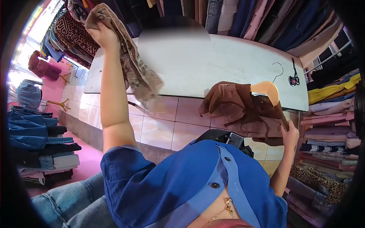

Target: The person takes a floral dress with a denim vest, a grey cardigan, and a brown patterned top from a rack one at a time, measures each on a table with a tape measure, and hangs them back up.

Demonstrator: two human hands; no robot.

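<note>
Head view: hands (102,35) on patterned scarf (138,72) and brown shirt (243,110)

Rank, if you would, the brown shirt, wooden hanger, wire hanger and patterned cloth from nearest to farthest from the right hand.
1. Brown shirt: its edge is gripped by the right hand.
2. Wooden hanger: inside the shirt, just above the hand.
3. Wire hanger: farther back, on the table.
4. Patterned cloth: far left, held up by the left hand.
</note>
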